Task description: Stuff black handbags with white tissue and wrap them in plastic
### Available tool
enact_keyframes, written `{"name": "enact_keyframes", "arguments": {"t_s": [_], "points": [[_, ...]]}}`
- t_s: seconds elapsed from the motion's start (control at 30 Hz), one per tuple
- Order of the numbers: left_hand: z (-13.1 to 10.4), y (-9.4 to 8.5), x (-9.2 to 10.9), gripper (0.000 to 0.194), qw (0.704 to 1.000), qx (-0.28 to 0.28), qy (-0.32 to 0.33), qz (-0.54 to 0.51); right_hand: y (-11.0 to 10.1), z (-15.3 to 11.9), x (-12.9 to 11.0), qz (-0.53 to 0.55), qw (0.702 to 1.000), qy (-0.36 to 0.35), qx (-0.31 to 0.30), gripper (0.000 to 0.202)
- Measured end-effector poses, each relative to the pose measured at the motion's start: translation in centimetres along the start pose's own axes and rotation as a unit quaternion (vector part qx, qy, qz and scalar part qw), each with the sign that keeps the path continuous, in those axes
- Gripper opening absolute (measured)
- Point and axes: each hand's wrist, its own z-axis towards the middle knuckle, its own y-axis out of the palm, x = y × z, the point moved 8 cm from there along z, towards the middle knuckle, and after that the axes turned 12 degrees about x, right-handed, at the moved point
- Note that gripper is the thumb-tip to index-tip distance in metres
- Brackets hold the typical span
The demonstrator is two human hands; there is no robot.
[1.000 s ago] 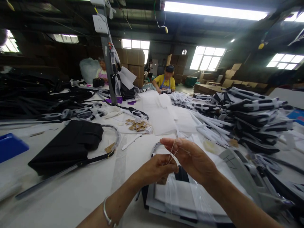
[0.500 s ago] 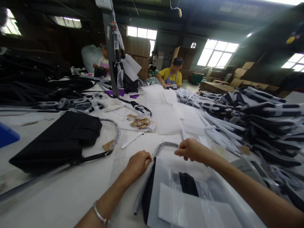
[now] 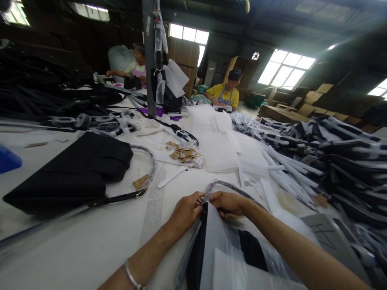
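My left hand (image 3: 186, 209) is closed at the left of the base of a plastic-wrapped handle (image 3: 232, 186); what its fingers pinch is too small to make out. From the right, my right hand (image 3: 228, 202) has its fingers curled at the same spot, and its fingertips are partly hidden. The handle arches above a black bag (image 3: 196, 257), which is partly covered by a white sheet (image 3: 213, 237) and clear plastic. Another black bag (image 3: 69, 173) lies on the left, its strap ending near a brown tag (image 3: 140, 182).
Brown tags (image 3: 184, 153) and white foam sheets (image 3: 214, 149) lie ahead on the table (image 3: 121, 237). Wrapped black bags (image 3: 353, 161) are stacked at the right. A post (image 3: 149, 60) rises behind. Two people work at the far side.
Both hands have come together at the handle's base; my right hand moved left and down, my left hand slightly right. The view has shifted a little.
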Motion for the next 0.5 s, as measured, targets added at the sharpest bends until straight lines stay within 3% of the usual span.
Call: {"name": "enact_keyframes", "arguments": {"t_s": [0.13,0.27,0.37,0.5], "points": [[-0.2,-0.1,-0.1,0.016,0.998,0.008,-0.025,0.065,0.3,0.3,-0.4,0.032,0.999,-0.025,-0.006,0.017],[-0.3,-0.7,-0.2,0.011,0.995,0.029,-0.040,0.087,-1.0,0.1,-1.1,0.027,0.997,-0.052,0.042,0.011],[0.1,-1.2,-0.5,0.008,0.994,0.056,-0.059,0.070,-2.6,-0.5,-1.7,0.005,0.994,-0.079,0.071,0.019],[1.0,-1.3,-1.4,0.008,0.991,0.079,-0.111,-0.011,-3.2,-1.2,-1.7,-0.077,0.990,-0.108,0.055,0.028]]}}
